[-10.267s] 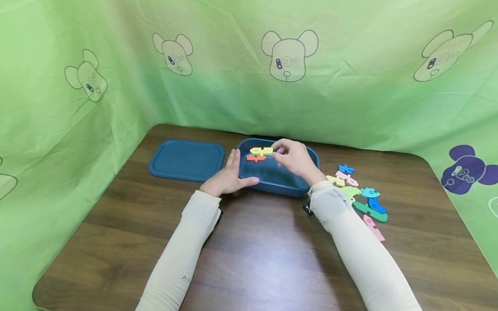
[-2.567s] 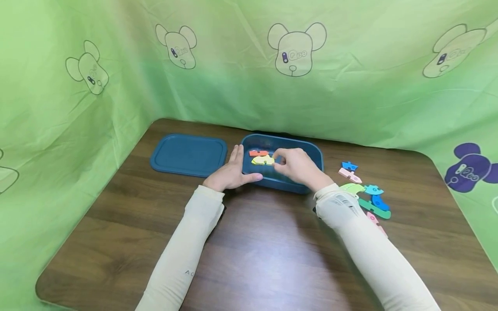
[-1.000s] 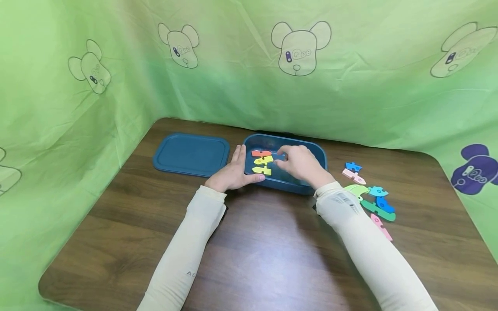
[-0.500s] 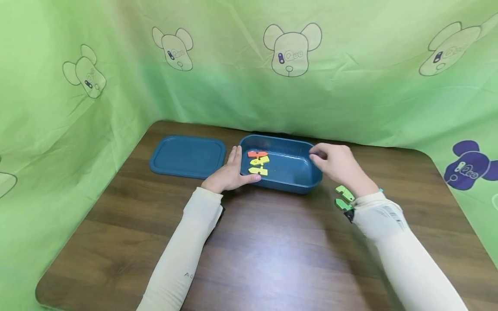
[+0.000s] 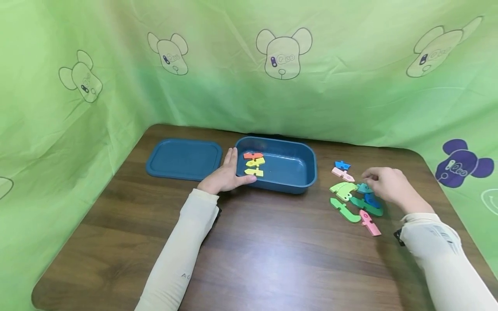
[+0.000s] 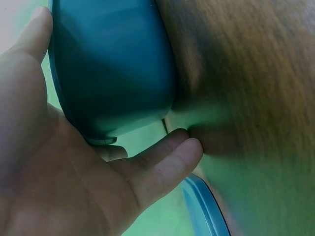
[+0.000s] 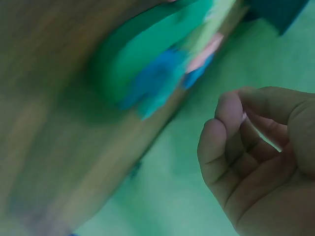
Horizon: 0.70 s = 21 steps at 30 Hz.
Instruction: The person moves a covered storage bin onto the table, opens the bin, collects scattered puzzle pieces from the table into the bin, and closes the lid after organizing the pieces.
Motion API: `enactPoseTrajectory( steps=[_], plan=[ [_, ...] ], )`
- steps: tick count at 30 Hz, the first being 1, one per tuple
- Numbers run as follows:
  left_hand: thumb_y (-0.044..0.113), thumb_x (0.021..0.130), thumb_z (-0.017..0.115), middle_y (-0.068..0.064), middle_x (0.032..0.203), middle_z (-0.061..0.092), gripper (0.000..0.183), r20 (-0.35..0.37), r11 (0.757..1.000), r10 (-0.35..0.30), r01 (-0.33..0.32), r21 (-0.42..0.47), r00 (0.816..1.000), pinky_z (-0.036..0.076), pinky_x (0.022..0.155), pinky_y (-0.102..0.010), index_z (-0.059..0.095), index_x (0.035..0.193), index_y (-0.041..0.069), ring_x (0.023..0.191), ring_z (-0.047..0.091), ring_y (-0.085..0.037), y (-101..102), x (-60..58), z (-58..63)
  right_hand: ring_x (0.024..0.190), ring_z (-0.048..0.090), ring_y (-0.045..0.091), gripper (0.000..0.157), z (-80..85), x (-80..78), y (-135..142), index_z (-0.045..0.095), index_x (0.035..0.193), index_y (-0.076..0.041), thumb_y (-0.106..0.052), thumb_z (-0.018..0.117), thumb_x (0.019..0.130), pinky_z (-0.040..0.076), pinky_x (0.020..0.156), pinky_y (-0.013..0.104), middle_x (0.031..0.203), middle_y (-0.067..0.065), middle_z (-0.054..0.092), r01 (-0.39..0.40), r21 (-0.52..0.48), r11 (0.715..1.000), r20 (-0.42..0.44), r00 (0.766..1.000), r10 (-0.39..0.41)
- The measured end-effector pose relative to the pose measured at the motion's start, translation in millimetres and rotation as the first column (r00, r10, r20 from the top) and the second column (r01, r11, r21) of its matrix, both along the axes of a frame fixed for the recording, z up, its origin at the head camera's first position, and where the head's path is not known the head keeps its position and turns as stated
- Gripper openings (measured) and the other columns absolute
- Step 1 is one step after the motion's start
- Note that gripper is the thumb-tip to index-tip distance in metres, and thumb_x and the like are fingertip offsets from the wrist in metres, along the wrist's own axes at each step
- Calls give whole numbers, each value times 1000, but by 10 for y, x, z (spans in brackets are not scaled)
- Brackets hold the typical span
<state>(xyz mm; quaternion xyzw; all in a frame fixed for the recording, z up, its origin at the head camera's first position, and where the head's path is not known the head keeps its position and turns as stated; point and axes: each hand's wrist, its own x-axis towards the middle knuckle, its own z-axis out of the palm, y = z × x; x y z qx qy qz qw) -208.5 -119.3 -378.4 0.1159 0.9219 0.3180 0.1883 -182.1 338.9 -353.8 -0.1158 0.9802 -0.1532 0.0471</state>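
Observation:
My left hand (image 5: 222,177) rests at the left end of a blue plastic box (image 5: 316,168), fingers straight, thumb along the rim. The left wrist view shows the box wall (image 6: 113,64) beside the thumb. In the box lie an orange puzzle piece (image 5: 253,155) and two yellow puzzle pieces (image 5: 254,162), at its left side. My right hand (image 5: 391,186) hovers at the right of a group of puzzle pieces; its thumb and fingertips meet with nothing visible between them. Nearest are a teal piece (image 5: 363,188), a blue piece (image 5: 372,200) and a dark green piece (image 5: 374,210).
The blue lid (image 5: 184,159) lies left of the box. Other pieces on the wooden table (image 5: 253,255) include a light green one with an eye (image 5: 343,190), a green curved one (image 5: 345,210), a pink one (image 5: 369,223) and a pale pink one (image 5: 343,174). Green cloth (image 5: 218,95) hangs behind.
My right hand has left the box and moved right to the loose pieces. A second yellow piece now lies in the box, and the yellow piece outside is gone. The left hand stays put.

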Motion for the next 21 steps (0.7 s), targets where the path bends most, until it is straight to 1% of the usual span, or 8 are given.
enactPoseTrajectory(
  steps=[3, 5, 8, 12, 16, 21],
  plan=[
    [67, 90, 63, -5, 167, -19, 119, 3, 1000, -1, 1, 3, 1000, 32, 113, -48, -18, 160, 15, 151, 16, -33, 11, -2, -11, 68, 57, 22, 23, -64, -13, 136, 68, 113, 9, -6, 59, 97, 45, 61, 37, 82, 8, 66, 35, -10, 999, 72, 997, -34],
    [67, 90, 63, -5, 167, -19, 118, 1, 1000, 0, 0, 3, 1000, 33, 113, -48, -18, 160, 15, 151, 17, -33, 18, -3, -20, 68, 58, 22, 25, -105, -36, 166, 68, 114, 9, -7, 58, 97, 46, 62, 39, 82, 7, 66, 43, -13, 999, 100, 994, -42],
    [68, 90, 62, -7, 167, -18, 119, -6, 1000, 0, 0, 1, 1000, 31, 114, -47, -18, 160, 14, 152, 14, -31, 11, -7, -41, 75, 60, 27, 26, -173, -105, 135, 69, 114, 8, -11, 61, 98, 48, 69, 47, 85, 10, 69, 28, -8, 1000, 96, 995, -27],
    [69, 89, 62, -6, 167, -18, 120, 1, 1000, 4, -4, 5, 1000, 31, 114, -48, -18, 160, 15, 153, 10, -30, -1, -8, -55, 87, 62, 37, 27, -237, -213, 36, 72, 111, 6, -17, 65, 98, 47, 77, 57, 93, 18, 71, 1, 8, 1000, 74, 997, -2],
    [69, 89, 62, -5, 167, -19, 120, 7, 1000, 4, -5, 10, 1000, 33, 113, -48, -19, 160, 16, 152, 12, -30, -1, -7, -52, 93, 62, 42, 28, -270, -307, -47, 73, 110, 4, -20, 67, 97, 46, 81, 61, 104, 26, 70, -3, 36, 999, 65, 998, 1],
    [67, 90, 62, -6, 167, -19, 119, -1, 1000, -4, 4, 1, 1000, 33, 113, -48, -18, 160, 15, 152, 11, -31, 17, -10, -33, 102, 58, 48, 30, -290, -391, -76, 72, 113, 3, -22, 65, 99, 44, 84, 65, 115, 31, 65, 22, 73, 997, 84, 996, -28]
  ],
)
